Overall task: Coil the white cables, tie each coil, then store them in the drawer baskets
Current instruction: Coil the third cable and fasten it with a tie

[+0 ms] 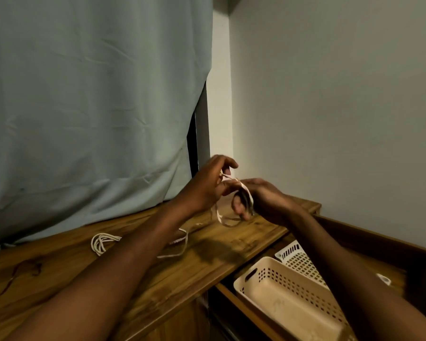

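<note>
beige basket [288, 299] cut off, white basket [298, 260] arm-hidden

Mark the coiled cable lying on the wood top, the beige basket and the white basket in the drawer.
coiled cable [101, 244], head view, on the middle of the bundled loops.
beige basket [250, 275], head view, on its near-left end wall by the handle slot.
white basket [299, 262], head view, on its perforated wall.

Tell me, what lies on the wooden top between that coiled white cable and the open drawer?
In the head view, the loose tail of the white cable being wound, partly hidden behind the left forearm, lies between the coiled cable and the drawer.
</note>
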